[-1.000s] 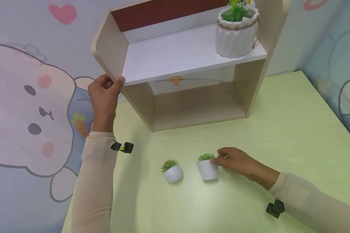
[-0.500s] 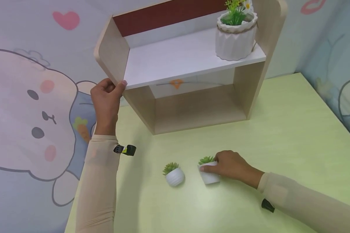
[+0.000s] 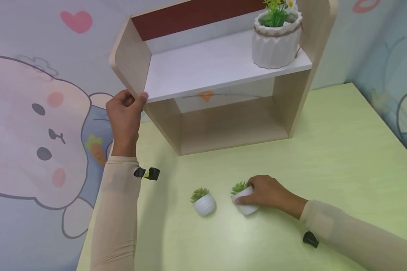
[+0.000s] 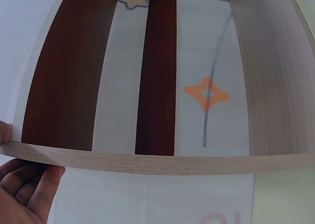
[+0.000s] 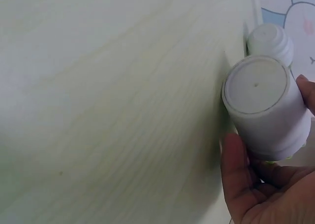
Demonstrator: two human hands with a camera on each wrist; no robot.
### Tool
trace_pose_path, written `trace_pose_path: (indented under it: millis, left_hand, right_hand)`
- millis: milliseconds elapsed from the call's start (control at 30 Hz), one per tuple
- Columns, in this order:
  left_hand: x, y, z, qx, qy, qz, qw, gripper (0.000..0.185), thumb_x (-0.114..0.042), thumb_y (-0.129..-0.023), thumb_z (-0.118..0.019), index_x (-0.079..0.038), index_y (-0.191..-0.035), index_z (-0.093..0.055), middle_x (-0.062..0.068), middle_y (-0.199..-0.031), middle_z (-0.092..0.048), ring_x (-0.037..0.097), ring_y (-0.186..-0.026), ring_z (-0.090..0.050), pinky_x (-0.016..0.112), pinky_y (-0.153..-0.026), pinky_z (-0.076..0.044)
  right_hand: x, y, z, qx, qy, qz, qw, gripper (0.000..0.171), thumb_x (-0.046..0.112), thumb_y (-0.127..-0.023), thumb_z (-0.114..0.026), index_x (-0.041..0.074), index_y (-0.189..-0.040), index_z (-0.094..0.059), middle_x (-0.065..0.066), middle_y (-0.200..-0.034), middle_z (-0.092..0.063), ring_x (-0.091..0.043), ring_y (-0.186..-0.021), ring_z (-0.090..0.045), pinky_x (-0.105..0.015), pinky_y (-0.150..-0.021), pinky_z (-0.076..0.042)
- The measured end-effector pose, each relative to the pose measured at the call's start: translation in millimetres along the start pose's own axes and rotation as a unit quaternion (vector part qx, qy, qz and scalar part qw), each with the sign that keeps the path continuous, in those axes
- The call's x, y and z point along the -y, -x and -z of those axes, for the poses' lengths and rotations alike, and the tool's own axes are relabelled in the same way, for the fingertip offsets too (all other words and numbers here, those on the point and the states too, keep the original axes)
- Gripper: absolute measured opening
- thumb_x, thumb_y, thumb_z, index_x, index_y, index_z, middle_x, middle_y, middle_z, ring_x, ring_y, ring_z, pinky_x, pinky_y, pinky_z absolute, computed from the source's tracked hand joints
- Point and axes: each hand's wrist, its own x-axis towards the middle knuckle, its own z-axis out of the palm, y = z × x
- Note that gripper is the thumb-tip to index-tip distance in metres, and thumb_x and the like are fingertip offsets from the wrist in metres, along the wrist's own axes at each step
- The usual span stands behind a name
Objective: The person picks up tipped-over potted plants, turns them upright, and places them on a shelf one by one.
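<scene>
No readable writing or labels anywhere, just cartoon prints on the wall. The right hand point(image 3: 268, 192) has its fingers curled round a small white plant pot point(image 3: 247, 201) on the green table point(image 3: 342, 158), in front of the wooden shelf unit point(image 3: 224, 75); the pot is tilted, its bottom showing in the right wrist view. Just left of it sits a rounder little pot point(image 3: 204, 203). The left hand point(image 3: 123, 113) pinches the shelf unit's left front edge, thumb on top. A bigger ribbed pot point(image 3: 276, 41) stands on the shelf's right end.
</scene>
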Motion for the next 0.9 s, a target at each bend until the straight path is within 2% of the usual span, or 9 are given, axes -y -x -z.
trace_pose_path:
  millis: [133, 333, 500, 667, 900]
  left_hand:
    - [1.5, -0.2, -1.8, 0.003, 0.002, 0.003, 1.0000, 0.036, -0.014, -0.093, -0.077, -0.001, -0.126, -0.074, 0.016, -0.122, -0.075, 0.024, -0.109, -0.072, 0.036, -0.093, -0.058]
    - [3.3, -1.5, -1.7, -0.004, 0.003, 0.002, 1.0000, 0.036, -0.013, -0.092, -0.077, -0.002, -0.126, -0.074, 0.016, -0.122, -0.075, 0.024, -0.110, -0.072, 0.037, -0.094, -0.058]
    - [3.2, -2.2, -2.4, -0.003, 0.008, 0.002, 1.0000, 0.036, -0.013, -0.092, -0.078, -0.001, -0.125, -0.074, 0.017, -0.121, -0.075, 0.024, -0.109, -0.073, 0.037, -0.093, -0.058]
    - [4.3, -0.8, -3.2, 0.000, 0.012, 0.003, 0.9999, 0.037, -0.013, -0.092, -0.077, -0.001, -0.127, -0.074, 0.016, -0.122, -0.075, 0.024, -0.110, -0.072, 0.037, -0.094, -0.058]
    - [3.0, -2.6, -2.9, -0.005, 0.012, -0.002, 0.9999, 0.033, -0.011, -0.092, -0.076, 0.001, -0.123, -0.075, 0.018, -0.117, -0.075, 0.022, -0.103, -0.073, 0.031, -0.086, -0.058]
  right_hand:
    - [-6, 3, 4, -0.019, -0.025, 0.021, 0.999, 0.066, 0.047, -0.078, -0.088, -0.005, -0.116, -0.071, -0.003, -0.092, -0.068, -0.018, -0.081, -0.060, -0.033, -0.068, -0.050]
    - [-14, 7, 11, -0.041, -0.058, 0.050, 0.996, 0.071, 0.041, -0.079, -0.089, -0.006, -0.128, -0.065, -0.005, -0.102, -0.070, -0.019, -0.090, -0.062, -0.034, -0.076, -0.052]
    - [-23, 11, 14, -0.036, -0.108, 0.070, 0.991, 0.075, 0.032, -0.081, -0.089, -0.005, -0.139, -0.056, -0.015, -0.118, -0.070, -0.030, -0.105, -0.068, -0.041, -0.084, -0.057]
    - [-28, 12, 15, -0.033, -0.130, 0.104, 0.985, 0.075, 0.021, -0.080, -0.091, -0.001, -0.141, -0.054, -0.019, -0.132, -0.066, -0.039, -0.123, -0.064, -0.053, -0.100, -0.053]
    - [-35, 9, 8, -0.031, -0.126, 0.132, 0.983, 0.073, 0.012, -0.078, -0.092, 0.003, -0.139, -0.054, -0.017, -0.136, -0.065, -0.040, -0.130, -0.061, -0.054, -0.105, -0.050]
